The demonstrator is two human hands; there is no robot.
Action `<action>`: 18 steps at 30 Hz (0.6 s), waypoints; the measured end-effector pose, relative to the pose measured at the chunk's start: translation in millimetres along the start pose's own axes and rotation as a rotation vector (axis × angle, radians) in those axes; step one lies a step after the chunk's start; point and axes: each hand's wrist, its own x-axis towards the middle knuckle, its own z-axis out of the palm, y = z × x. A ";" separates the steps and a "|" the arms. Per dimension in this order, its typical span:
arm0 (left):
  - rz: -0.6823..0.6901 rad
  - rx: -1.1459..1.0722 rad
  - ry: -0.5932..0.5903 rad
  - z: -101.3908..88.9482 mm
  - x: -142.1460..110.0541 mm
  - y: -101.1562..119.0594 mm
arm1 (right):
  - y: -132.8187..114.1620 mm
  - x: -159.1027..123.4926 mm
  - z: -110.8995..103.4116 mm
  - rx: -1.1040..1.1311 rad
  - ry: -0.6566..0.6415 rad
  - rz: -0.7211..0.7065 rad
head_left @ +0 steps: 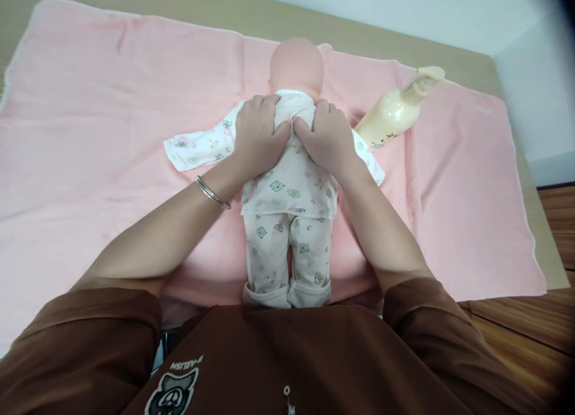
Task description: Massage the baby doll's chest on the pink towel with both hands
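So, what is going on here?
A person has both bare hands, the left hand and the right hand, on the upper body of a baby doll dressed in a printed pale outfit. The doll lies on a pink towel, its head pointing away from the person and its face not showing. A cream pump bottle lies on the towel near the right hand.

Pale pink and brown around your doll (pixel 290 199)

Its suit (pixel 287 247) is off-white with scattered small green bear faces and pink flecks; its head (pixel 296 64) is plain peach; the towel (pixel 112 103) beneath is soft pink; the bottle (pixel 390 112) is cream; your sleeve (pixel 90 325) is dark brown; your bangle (pixel 212 192) is silver; the floor (pixel 530 337) is brown wood grain.
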 end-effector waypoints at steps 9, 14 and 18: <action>0.019 0.072 0.070 -1.5 -11.2 8.4 | -1.6 0.5 -1.4 0.027 -0.018 0.032; 0.104 -0.001 0.129 2.7 -12.4 1.0 | -1.9 -3.5 0.5 -0.029 -0.001 0.014; 0.129 -0.043 0.185 3.8 -14.1 2.6 | -23.9 -31.9 -16.3 -0.132 -0.033 -0.037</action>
